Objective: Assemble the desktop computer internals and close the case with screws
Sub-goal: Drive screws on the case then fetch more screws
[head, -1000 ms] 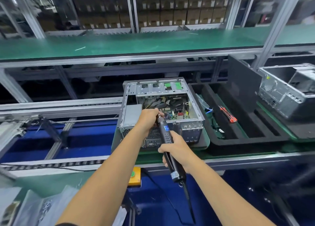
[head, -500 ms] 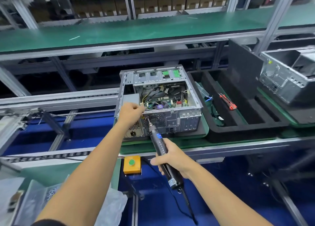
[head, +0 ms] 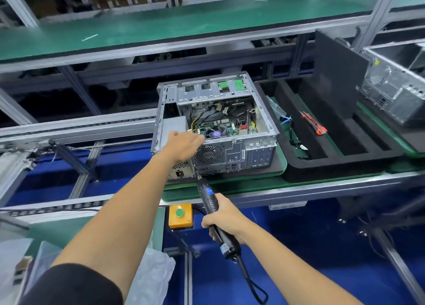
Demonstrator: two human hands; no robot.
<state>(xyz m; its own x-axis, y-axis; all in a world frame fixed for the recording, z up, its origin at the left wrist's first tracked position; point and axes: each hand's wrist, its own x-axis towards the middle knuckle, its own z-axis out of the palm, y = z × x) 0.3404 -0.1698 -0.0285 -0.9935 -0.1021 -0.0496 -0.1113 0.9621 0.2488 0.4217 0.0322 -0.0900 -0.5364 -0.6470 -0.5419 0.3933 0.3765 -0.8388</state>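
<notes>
Head view: right hand [head: 224,219] grips the electric screwdriver [head: 212,209], its axis running up-left to the computer case [head: 236,153] rear at frame centre, where the nearer left hand [head: 184,145] rests, fingers loosely extended.

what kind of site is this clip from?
Most likely a PC assembly line in a factory. An open computer case sits on a green-matted bench beside a conveyor track, another bare chassis waits further along, and the right hand holds a corded electric screwdriver.

A single head-worn wide-angle view is provided, directed forward and downward from above the workbench [head: 253,187]; the open computer case [head: 216,130] is seen near centre, within arm's reach.
</notes>
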